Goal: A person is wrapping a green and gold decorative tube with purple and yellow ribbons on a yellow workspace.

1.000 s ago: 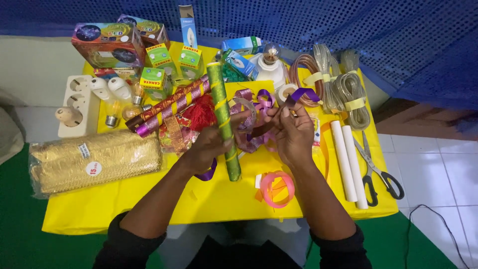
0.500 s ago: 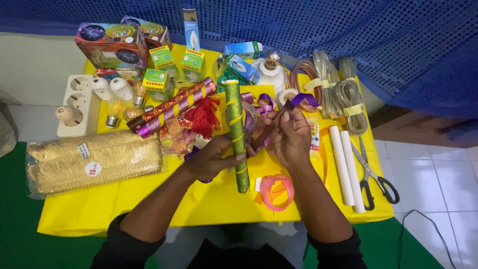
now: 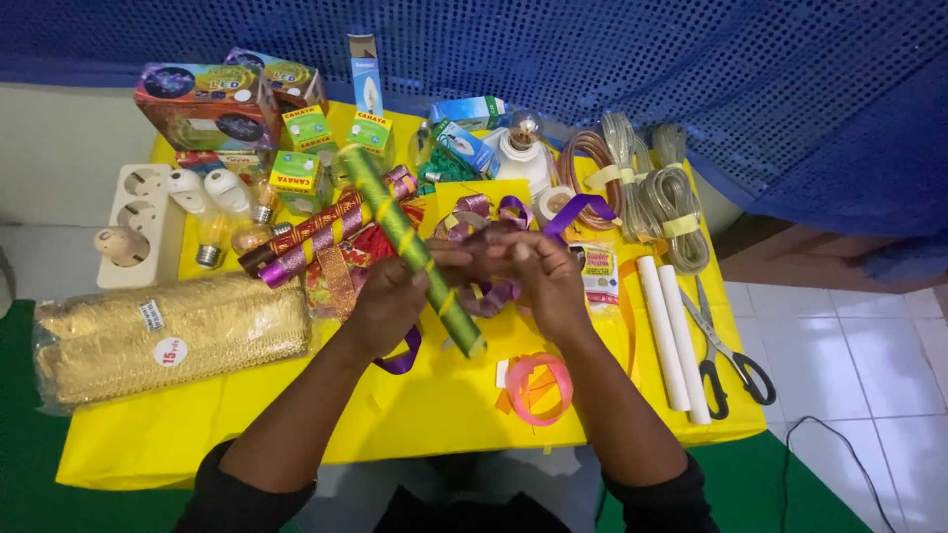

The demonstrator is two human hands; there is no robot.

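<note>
My left hand (image 3: 387, 301) grips a long green roll of wrapping paper (image 3: 405, 237) with gold stripes, held slanted above the yellow table (image 3: 296, 434). My right hand (image 3: 541, 276) pinches a loop of purple ribbon (image 3: 583, 205) just right of the roll. The fingertips of both hands meet over a heap of curled purple and gold ribbon (image 3: 484, 212). A strip of purple ribbon (image 3: 403, 355) hangs below my left hand.
Two white tubes (image 3: 671, 331) and scissors (image 3: 726, 350) lie to the right, coiled cables (image 3: 642, 188) behind them. A pink ribbon ring (image 3: 538, 390) lies near the front. Gold mesh pack (image 3: 168, 336), bulbs (image 3: 222, 212), socket strip (image 3: 143, 222) and small boxes (image 3: 296, 148) fill the left and back.
The green roll has tilted and swung so its near end points lower right. Both hands have come closer together over the ribbon heap.
</note>
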